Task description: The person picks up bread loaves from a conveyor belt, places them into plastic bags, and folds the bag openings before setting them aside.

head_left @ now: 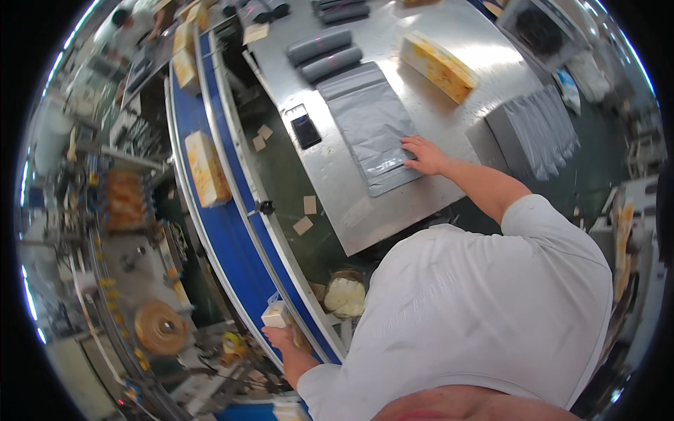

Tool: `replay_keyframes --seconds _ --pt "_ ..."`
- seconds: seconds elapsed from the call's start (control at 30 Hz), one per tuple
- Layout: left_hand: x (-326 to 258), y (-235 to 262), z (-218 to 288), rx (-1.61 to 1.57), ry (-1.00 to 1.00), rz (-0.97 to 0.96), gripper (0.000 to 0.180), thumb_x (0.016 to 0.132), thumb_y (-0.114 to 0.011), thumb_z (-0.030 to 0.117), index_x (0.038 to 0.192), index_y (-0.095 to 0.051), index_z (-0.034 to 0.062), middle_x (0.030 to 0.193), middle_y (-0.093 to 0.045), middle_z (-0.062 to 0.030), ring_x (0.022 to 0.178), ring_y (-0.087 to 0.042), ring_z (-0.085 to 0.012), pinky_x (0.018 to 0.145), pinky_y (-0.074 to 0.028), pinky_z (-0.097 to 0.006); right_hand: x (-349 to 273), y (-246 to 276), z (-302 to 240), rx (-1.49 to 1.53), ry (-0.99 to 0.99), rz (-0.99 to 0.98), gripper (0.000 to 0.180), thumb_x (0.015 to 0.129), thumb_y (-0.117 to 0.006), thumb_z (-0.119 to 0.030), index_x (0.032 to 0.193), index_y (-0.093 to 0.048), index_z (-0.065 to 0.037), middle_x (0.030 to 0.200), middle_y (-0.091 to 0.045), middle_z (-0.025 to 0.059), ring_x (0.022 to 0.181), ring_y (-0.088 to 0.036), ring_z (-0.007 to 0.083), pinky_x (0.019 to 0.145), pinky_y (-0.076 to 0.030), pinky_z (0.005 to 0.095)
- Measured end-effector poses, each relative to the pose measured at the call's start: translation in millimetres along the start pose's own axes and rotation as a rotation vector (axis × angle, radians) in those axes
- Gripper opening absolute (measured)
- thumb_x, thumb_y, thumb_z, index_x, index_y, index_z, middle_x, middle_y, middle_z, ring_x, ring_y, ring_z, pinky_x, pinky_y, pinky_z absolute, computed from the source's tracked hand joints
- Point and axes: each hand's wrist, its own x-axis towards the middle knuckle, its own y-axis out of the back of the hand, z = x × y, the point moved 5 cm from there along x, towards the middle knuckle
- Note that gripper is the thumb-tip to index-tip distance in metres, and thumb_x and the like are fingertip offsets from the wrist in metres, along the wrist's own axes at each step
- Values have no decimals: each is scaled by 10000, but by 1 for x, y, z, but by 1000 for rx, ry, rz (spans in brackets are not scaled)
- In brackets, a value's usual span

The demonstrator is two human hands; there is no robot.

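Flat grey plastic bag (372,116): on metal surface (382,219), right hand (425,156) open against its edge.
White oblong pack (276,314): on blue conveyor belt (242,270); left hand (279,337) touches it, grip unclear.
Pack step: apparently the grasp; any lift would call for a firm hold.

The wide table of shiny silver metal (361,221) carries flat, rectangular grey plastic packaging (372,126). Just beside it, on the left, lies a black rectangular phone (306,131). Near its far end are two grey cylindrical rolls (319,46), and to the right, a long yellow-and-white block (439,67). On the dark green floor (281,179) lie several small beige square cards (309,205).
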Motion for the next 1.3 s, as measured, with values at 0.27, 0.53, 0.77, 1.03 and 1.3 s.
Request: replay_keyframes --seconds 0.27,0.53,0.77,1.03,1.3 --pt "-64 189 200 -624 -580 453 788 733 -878 167 1342 -395 37 1273 -567 -235 1167 -611 -433 1047 -475 -503 -19 3 45 298 -40 134 390 922 -760 -203 1266 -665 -46 1469 -596 129 1378 -535 355 1165 -442 450" --pt "-204 93 461 -1152 -982 -454 872 808 -853 70 1506 -331 43 1461 -497 -162 1332 -531 -293 1152 -430 -445 -27 40 -30 1025 45 161 634 942 -772 -270 1481 -526 -45 1438 -586 195 1308 -578 374 1098 -475 439" --pt "-300 -48 557 -1084 -943 -478 848 900 -817 94 1559 -294 -15 1465 -515 -187 1332 -550 -288 1160 -422 -409 -66 21 -4 650 -299 -25 554 958 -747 -267 1440 -578 -53 1386 -625 187 1306 -589 348 1098 -477 443" --pt "-267 -23 601 -931 -1187 -612 719 917 -770 34 1547 -424 31 1093 -651 -35 948 -626 -138 871 -530 -308 -6 19 51 86 197 182 466 928 -640 -149 1394 -640 -128 1499 -590 48 1464 -438 356 1190 -375 505" --pt "-378 6 622 -67 -1663 116 530 814 -870 252 1272 -700 45 1627 -359 -257 1431 -423 -412 1180 -395 -466 -12 63 46 281 27 172 618 908 -583 -76 1521 -517 -115 1586 -505 61 1471 -406 342 1227 -312 525"
